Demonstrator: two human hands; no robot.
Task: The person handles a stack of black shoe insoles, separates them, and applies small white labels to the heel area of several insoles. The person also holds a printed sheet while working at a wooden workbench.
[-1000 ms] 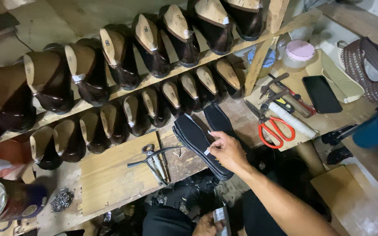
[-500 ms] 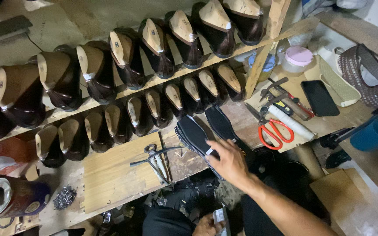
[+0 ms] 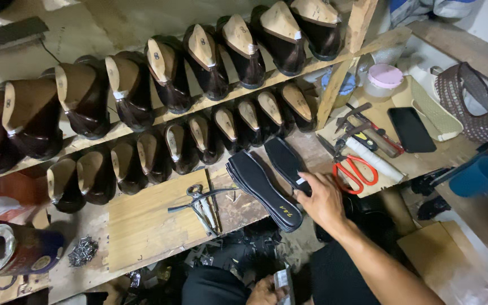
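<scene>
My right hand (image 3: 324, 199) reaches over the wooden bench, and its fingertips pinch the near end of a single black insole (image 3: 284, 161). That insole lies just right of a fanned stack of black insoles (image 3: 258, 186). At the bottom edge, above my dark-trousered lap, my left hand (image 3: 262, 292) is closed around a small pale object (image 3: 282, 280); only part of this hand shows.
Two slanted wooden shelves carry rows of dark brown shoes on wooden lasts (image 3: 170, 73). Metal pincers (image 3: 199, 204) lie left of the stack. Red-handled scissors (image 3: 358, 169), a black phone (image 3: 410, 130), a pink-lidded jar (image 3: 384, 79) and a blue cup (image 3: 481, 176) sit right. A tin can (image 3: 7, 253) and nails (image 3: 83, 251) are left.
My right hand has slid from the end of the insole stack rightward onto the single insole. The view has shifted slightly; the left hand stays low.
</scene>
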